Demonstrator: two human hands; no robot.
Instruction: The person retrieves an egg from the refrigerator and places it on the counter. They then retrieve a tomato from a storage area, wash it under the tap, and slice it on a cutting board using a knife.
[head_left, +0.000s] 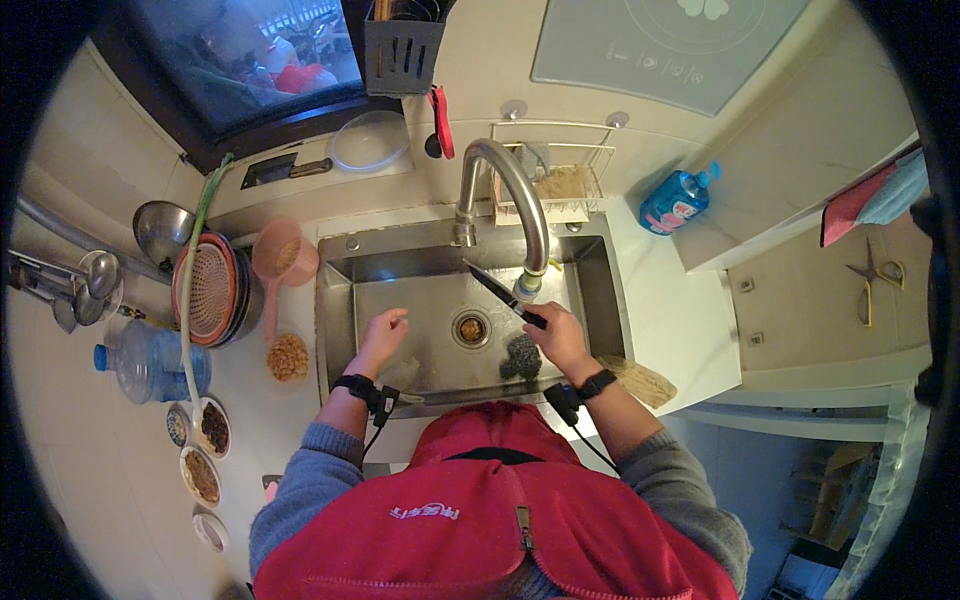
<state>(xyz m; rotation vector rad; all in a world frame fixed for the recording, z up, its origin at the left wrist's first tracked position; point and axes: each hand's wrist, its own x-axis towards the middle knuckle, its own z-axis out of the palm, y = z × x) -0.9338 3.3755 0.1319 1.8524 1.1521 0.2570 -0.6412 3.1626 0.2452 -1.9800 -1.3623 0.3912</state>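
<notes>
My right hand (556, 334) grips the black handle of a kitchen knife (495, 289) over the right part of the stainless steel sink (431, 367). The blade points up and left, below the curved faucet (517, 180), whose outlet is close to the knife. My left hand (384, 336) is over the left side of the basin, fingers curled loosely, with nothing seen in it. Between the hands lies the drain (472, 329), with brownish scraps in its strainer. A dark scouring pad (521, 357) rests in the basin below my right hand.
Left on the counter are a pink ladle-like scoop (289, 255), a bowl of tan pieces (287, 358), stacked colanders (206, 292) and a long scallion (187, 330). On the right stand a blue detergent bottle (675, 202) and a tan cloth (641, 381). Behind is a wire rack (559, 180).
</notes>
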